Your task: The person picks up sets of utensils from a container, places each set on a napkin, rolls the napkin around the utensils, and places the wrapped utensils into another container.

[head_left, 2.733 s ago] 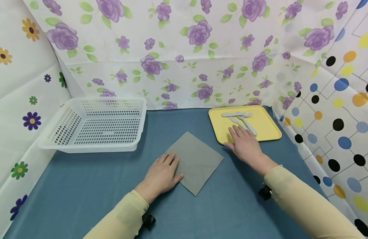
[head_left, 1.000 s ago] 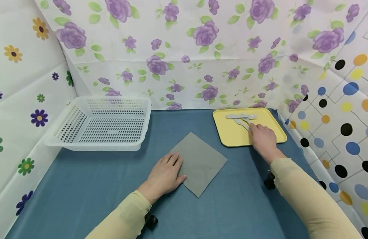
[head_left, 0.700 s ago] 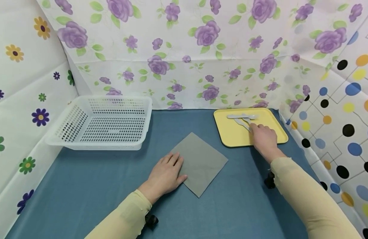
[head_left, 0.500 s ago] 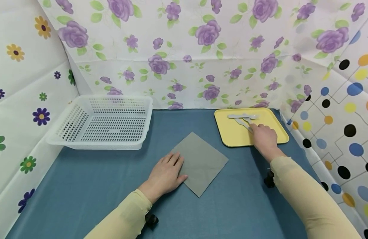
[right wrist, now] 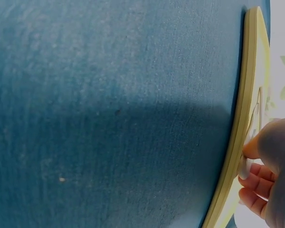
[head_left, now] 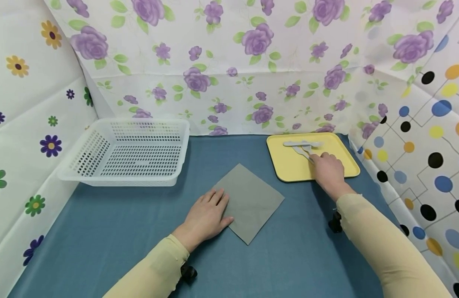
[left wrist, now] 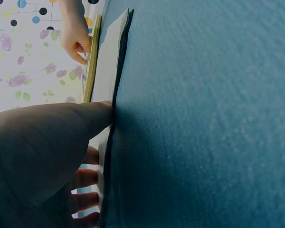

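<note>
My left hand [head_left: 206,216] rests flat on the left corner of a grey folded napkin [head_left: 251,203], fingers spread. In the left wrist view its thumb [left wrist: 97,116] lies along the edge of the napkin [left wrist: 109,61]. Over the yellow tray [head_left: 289,171], my right hand [head_left: 330,171] pinches the handle end of one piece of pale plastic cutlery, its fingers curled. The right wrist view shows the handle [right wrist: 244,168] between thumb and fingers of the hand [right wrist: 275,166], low over the tray [right wrist: 244,99]. A knife [head_left: 294,144] lies across the top of the other pieces.
A white perforated basket [head_left: 164,181] stands at the back left of the blue cloth-covered table [head_left: 140,244]. A flowered sheet [head_left: 229,103] hangs behind, with a dotted sheet [head_left: 412,165] on the right.
My right hand has moved right from above the tray's front left part and taken hold of a cutlery handle. My left hand has stayed on the napkin.
</note>
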Demonstrator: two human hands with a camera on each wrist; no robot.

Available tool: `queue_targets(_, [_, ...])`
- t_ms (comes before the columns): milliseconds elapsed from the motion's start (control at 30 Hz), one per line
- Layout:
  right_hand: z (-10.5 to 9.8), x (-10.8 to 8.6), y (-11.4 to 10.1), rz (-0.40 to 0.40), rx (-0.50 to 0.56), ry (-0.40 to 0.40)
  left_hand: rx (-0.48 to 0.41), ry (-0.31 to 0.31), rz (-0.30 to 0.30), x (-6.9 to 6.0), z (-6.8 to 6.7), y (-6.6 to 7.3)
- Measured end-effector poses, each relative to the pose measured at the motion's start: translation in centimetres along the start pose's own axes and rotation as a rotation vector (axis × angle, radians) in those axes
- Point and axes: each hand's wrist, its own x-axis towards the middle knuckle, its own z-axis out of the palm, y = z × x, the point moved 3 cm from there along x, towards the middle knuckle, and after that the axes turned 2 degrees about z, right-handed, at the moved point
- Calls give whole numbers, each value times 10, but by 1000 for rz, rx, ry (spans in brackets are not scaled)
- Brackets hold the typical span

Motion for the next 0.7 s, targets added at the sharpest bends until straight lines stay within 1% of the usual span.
queue_targets(167, [-2, -2, -2, -28, 21, 2, 1, 5, 2, 0, 0, 0])
queue_targets(467, [-3, -5, -3, -62, 96, -13, -8, 14, 3, 0, 0, 0])
queue_targets(700, [-7, -6, -6, -76, 136, -21, -13, 3, -4, 2, -1, 0])
